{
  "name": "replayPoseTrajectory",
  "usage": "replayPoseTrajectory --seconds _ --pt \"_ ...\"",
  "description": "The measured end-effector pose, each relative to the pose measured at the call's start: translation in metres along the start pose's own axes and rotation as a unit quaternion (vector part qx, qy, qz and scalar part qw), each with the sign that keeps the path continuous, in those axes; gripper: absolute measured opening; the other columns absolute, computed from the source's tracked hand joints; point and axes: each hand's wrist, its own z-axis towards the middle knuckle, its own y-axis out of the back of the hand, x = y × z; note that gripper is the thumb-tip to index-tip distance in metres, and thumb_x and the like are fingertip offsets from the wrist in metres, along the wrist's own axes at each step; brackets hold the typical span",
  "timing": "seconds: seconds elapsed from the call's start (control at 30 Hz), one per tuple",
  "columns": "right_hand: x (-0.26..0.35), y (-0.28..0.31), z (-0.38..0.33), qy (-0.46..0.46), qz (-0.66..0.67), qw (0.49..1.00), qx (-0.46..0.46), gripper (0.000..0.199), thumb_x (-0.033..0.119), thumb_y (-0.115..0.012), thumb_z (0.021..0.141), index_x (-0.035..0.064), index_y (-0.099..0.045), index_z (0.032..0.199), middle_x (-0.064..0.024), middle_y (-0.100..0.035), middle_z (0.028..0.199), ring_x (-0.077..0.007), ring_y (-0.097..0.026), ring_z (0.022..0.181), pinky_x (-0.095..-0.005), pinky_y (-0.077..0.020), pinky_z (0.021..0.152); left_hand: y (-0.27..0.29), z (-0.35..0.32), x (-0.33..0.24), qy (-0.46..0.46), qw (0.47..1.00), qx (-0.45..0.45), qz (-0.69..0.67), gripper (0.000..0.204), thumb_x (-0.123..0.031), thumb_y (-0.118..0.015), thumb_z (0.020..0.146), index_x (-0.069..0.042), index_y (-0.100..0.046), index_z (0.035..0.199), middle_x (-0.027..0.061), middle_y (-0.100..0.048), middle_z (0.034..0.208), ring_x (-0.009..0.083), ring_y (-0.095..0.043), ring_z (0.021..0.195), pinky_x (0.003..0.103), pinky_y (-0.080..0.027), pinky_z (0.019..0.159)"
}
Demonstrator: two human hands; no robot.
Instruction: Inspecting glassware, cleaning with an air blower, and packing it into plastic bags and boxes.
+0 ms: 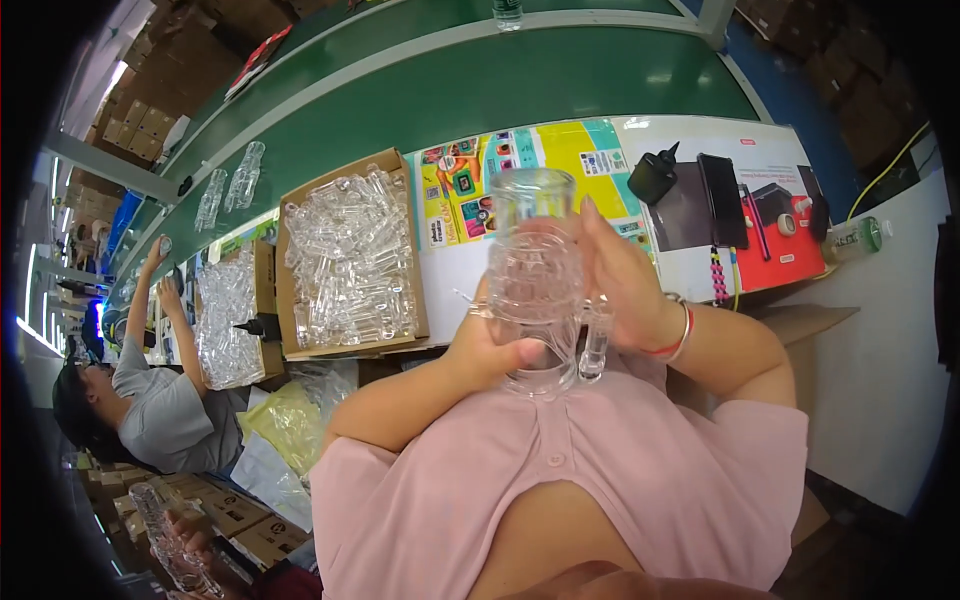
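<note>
A clear glass water pipe (537,270) is held upright in front of my chest, with a wide open mouth at its top and a short glass tube (594,345) at its lower right side. My left hand (492,345) is closed round its lower left part, thumb lying across the glass. On the other side my right hand (625,275) grips the upper body, its fingertips partly hidden behind the glass. A thin clear spike (466,299) sticks out beside my left hand; I cannot tell what it belongs to.
Left of me stand a cardboard box (419,255) full of small glass tubes and another box (265,290) of them. A black dropper bottle (653,176), a phone (722,200), a pen (754,222) and a plastic bottle (858,240) lie to the right. Co-workers sit at left.
</note>
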Motion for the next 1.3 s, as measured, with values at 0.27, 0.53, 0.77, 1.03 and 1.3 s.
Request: replayPoseTrajectory --seconds 0.27,0.53,0.77,1.03,1.3 --pt "0.014 0.007 -0.012 0.362 -0.377 0.844 0.122 0.055 0.043 -0.024 0.093 -0.0016 -0.049 0.113 -0.0158 -0.055 0.112 -0.0259 -0.047 0.113 -0.0471 -0.0163 0.105 -0.009 -0.011 -0.024 -0.086 0.985 -0.148 -0.014 0.102 -0.040 -0.081 0.056 -0.007 -0.021 0.132 0.0176 -0.043 0.122 0.0279 -0.045 0.114 0.041 -0.038 0.095" --pt "0.015 0.003 -0.021 0.488 -0.504 0.712 0.036 0.031 0.006 -0.049 0.070 0.0018 -0.058 0.100 -0.0110 -0.064 0.094 -0.0275 -0.051 0.110 -0.0542 -0.0120 0.104 0.004 -0.016 -0.016 -0.150 0.973 -0.090 0.152 0.093 -0.030 -0.079 0.057 -0.009 -0.024 0.129 0.0171 -0.038 0.120 0.0263 -0.047 0.108 0.040 -0.044 0.088" --pt "0.018 0.004 -0.018 0.426 -0.389 0.809 0.113 0.029 0.015 -0.053 0.075 0.0030 -0.058 0.101 -0.0130 -0.056 0.112 -0.0286 -0.047 0.115 -0.0542 -0.0185 0.102 0.003 -0.013 -0.018 -0.133 0.980 -0.063 0.132 0.090 -0.030 -0.081 0.054 -0.003 -0.030 0.124 0.0155 -0.040 0.116 0.0258 -0.047 0.108 0.039 -0.045 0.087" --pt "-0.027 0.020 -0.028 0.477 -0.376 0.736 0.298 0.064 0.056 -0.018 0.089 0.0140 -0.057 0.117 -0.0199 -0.029 0.138 -0.0466 -0.014 0.128 -0.0572 -0.0054 0.101 -0.009 -0.015 -0.026 -0.230 0.894 0.164 0.348 0.092 -0.033 -0.080 0.055 -0.011 -0.034 0.132 0.0239 -0.022 0.136 0.0405 -0.025 0.126 0.048 -0.027 0.100" --pt "-0.023 0.007 -0.047 0.430 -0.264 0.742 0.441 0.075 0.063 -0.016 0.085 0.0070 -0.057 0.114 -0.0244 -0.026 0.137 -0.0422 -0.024 0.126 -0.0586 -0.0118 0.100 -0.029 -0.010 -0.034 -0.267 0.835 0.265 0.402 0.095 -0.038 -0.074 0.056 -0.011 -0.030 0.135 0.0262 -0.026 0.136 0.0387 -0.030 0.125 0.044 -0.037 0.094"
